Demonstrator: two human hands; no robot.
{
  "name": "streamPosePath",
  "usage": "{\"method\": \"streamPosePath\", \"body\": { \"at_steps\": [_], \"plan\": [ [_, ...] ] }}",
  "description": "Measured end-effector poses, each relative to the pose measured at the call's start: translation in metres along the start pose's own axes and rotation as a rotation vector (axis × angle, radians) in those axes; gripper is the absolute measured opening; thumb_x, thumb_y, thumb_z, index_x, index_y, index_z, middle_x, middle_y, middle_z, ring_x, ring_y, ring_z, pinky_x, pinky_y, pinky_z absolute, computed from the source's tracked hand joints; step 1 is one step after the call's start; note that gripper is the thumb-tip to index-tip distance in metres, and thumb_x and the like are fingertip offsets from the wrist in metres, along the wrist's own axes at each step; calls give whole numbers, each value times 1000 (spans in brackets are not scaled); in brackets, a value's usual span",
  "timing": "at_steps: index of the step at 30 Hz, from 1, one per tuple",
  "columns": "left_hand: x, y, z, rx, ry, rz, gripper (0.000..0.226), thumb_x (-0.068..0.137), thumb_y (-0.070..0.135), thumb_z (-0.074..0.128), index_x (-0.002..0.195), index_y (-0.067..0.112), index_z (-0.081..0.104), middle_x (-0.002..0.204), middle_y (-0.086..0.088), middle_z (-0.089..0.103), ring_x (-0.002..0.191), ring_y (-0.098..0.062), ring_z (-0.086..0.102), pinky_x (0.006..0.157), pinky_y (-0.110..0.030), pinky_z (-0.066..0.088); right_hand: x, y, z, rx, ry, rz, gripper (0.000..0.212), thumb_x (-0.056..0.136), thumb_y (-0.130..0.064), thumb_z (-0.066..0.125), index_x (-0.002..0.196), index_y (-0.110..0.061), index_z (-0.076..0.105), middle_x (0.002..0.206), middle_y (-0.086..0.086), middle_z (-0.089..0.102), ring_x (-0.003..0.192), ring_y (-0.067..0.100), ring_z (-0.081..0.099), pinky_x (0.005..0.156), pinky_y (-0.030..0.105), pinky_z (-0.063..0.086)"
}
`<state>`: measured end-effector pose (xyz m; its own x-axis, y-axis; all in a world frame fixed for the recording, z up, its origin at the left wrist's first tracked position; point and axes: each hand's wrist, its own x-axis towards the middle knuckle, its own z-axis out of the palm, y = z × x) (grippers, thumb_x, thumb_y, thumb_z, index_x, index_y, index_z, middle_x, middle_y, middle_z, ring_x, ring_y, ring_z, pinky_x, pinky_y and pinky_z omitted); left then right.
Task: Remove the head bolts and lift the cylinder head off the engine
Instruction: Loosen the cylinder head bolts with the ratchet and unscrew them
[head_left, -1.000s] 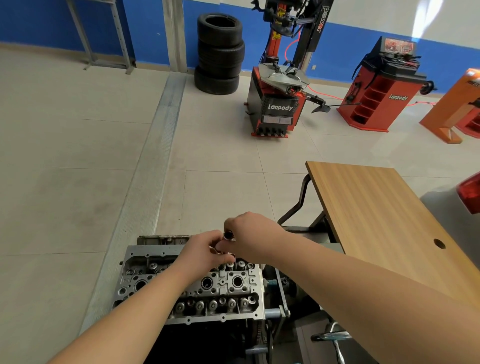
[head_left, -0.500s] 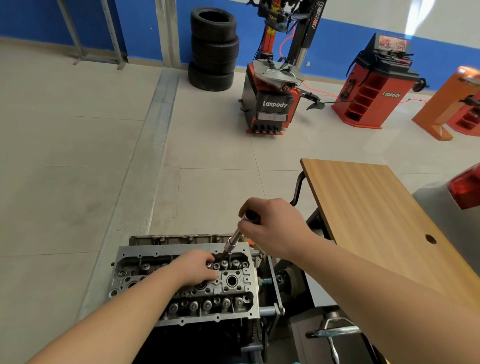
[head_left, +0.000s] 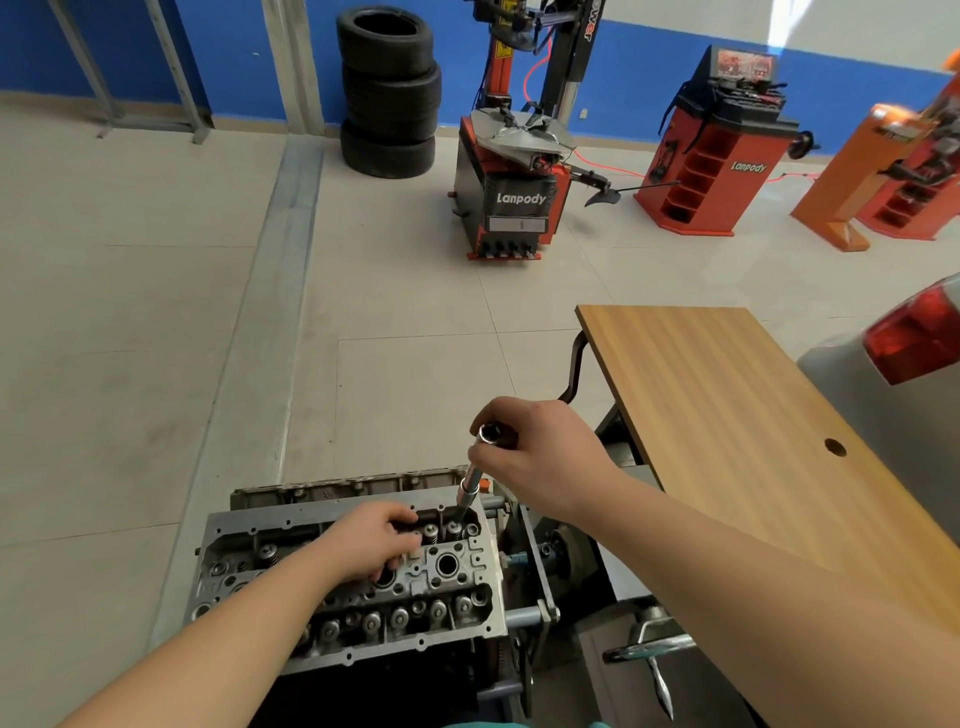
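- Grey cast metal fills the lower left: the cylinder head (head_left: 358, 587) sits bolted-face up on the engine (head_left: 384, 691), low in the frame in front of the person, on a stand (head_left: 535, 582) with steel bars at its right end.
- Valve springs and round bores show across the top of the cylinder head, in rows along its near and far edges.
- The right hand (head_left: 540, 457) is curled round the upper end of a long chrome socket extension (head_left: 470, 483); the open socket end shows above the fist.
- That tool slants down and to the left, its lower tip set into a recess at the far right corner of the cylinder head.
- The left hand (head_left: 374, 540) rests on the top of the cylinder head near its middle, fingers bent and pressing down beside a bore; whether it pinches anything cannot be told.
- The two hands are apart, the right one higher and to the right of the left.
- A wooden table (head_left: 753, 436) stands just right of the stand.
- Farther off on the tiled floor stand a stack of tyres (head_left: 387, 93), a red and black tyre changer (head_left: 514, 171) and a red wheel balancer (head_left: 717, 150) against a blue wall.
- A red tail lamp (head_left: 914, 338) of a vehicle shows at the right edge.
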<state>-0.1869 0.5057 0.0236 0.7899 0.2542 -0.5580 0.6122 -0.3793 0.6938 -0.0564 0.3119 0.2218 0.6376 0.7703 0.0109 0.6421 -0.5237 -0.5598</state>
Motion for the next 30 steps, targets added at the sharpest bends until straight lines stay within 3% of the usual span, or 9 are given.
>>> {"method": "streamPosePath", "body": {
  "at_steps": [5,7,9,12,16,21,30],
  "plan": [
    [-24,-30,-18,116,457,36,5,99,39,63,101,43,66,74,11,68,60,-3,61,57,-27,53,5,-11,12,38,-44,-52,23,90,-39,66,110,-28,70,76,-17,64,72,5,61,63,27,48],
    [-34,-47,-28,191,596,62,10,99,37,63,93,45,63,85,20,65,74,0,62,60,-26,53,9,-19,21,45,-56,-79,23,92,-40,66,111,-27,70,76,-18,62,70,2,59,61,24,43],
    [-42,-64,-36,235,663,105,12,97,35,67,91,45,63,99,24,59,95,-5,61,75,-28,53,14,-28,33,49,-76,-102,24,94,-41,66,112,-26,69,77,-17,62,67,2,57,61,23,40],
    [-51,-85,-42,304,675,78,7,92,37,74,98,39,71,122,15,59,124,-19,52,101,-38,47,21,-41,50,35,-108,-135,26,95,-42,65,115,-26,69,83,-16,64,72,5,59,64,26,45],
    [-59,-105,-38,314,546,54,34,91,47,75,124,38,69,159,8,44,152,-19,31,124,-43,27,28,-54,70,10,-148,-173,30,95,-42,64,119,-25,69,88,-15,65,83,14,64,74,32,55],
    [-63,-114,-38,276,507,101,49,92,50,73,139,36,61,166,10,34,157,-16,20,126,-41,18,36,-61,91,-16,-182,-199,33,95,-41,63,122,-23,69,97,-7,73,85,16,65,75,33,56],
    [-62,-114,-53,157,547,85,43,95,32,72,137,31,63,151,11,54,145,-9,42,120,-29,27,37,-64,116,-114,-206,-206,25,95,-38,63,114,-23,70,94,-5,76,86,20,67,73,32,53]
  ]
}}
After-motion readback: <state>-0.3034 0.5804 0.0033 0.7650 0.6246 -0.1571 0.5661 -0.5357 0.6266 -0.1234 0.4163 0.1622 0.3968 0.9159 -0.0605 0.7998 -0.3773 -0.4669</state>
